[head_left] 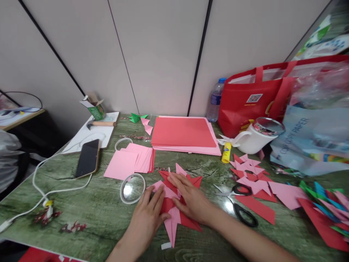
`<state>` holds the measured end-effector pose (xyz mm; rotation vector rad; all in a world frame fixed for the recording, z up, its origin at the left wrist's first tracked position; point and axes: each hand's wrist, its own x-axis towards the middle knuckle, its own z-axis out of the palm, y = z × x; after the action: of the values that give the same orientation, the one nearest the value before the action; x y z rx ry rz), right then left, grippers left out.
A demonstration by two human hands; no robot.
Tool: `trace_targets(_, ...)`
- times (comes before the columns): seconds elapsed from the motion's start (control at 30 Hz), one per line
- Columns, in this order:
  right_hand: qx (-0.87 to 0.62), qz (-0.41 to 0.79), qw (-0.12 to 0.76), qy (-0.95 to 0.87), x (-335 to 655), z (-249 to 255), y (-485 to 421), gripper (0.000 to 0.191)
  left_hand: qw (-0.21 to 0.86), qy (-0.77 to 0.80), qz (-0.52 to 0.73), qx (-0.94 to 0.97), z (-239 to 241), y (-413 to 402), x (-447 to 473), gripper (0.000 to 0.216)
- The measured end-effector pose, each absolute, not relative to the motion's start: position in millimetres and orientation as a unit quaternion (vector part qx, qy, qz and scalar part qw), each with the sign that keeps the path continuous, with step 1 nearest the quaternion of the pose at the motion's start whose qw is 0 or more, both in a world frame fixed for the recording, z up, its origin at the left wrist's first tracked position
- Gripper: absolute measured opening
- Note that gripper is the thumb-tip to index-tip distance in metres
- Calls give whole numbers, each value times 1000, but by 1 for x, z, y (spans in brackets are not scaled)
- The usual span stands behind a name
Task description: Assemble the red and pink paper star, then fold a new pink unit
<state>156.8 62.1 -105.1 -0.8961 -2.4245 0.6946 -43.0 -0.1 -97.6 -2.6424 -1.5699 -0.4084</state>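
Item 1: red-and-pink folded-paper star (171, 215), flat on desk (95, 222), front ctr., under both my hands. L hand (147, 213): palm down, fingers outstretched on its L side. R hand (195, 203): likewise, across its ctr. & upper part; neither grips anything, as far as my feed shows. Adj.: white tape roll (121, 190), just beside L hand; pink squares (121, 163), overlapping, beyond roll. R: scissors (231, 194), blades apart. Farther: red sheet (182, 131) atop pink; yellow glue stick (226, 153); phone (87, 158), far L.

Bare tabletop (102, 214) at near left, room to slide through! Tape roll (121, 190) crowds the left hand (148, 214), scissors (231, 195) guard the right, paper stack (184, 131) blocks far centre!
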Motion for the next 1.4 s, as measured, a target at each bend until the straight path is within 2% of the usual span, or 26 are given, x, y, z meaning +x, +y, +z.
trace_targets(0.47, -338, 258, 215, -879, 155, -101, 61, 69, -18, -545, -214, -811, -94, 0, -38, 45)
trace_targets(0.73, -329, 251, 221, -883, 156, -102, 62, 68, -8, -530, -222, -819, -105, -3, -41, 63)
trace_targets(1.1, -315, 237, 230, -890, 155, -103, 62, 68, 7, -529, -246, -812, -107, -7, -40, 52)
trace_targets(1.3, -322, 229, 223, -891, 155, -102, 62, 67, -41, -532, -229, -814, -90, 9, -41, 14)
trace_targets(1.4, -325, 230, 222, -890, 155, -102, 62, 68, -74, -527, -211, -820, -85, 25, -43, 25)
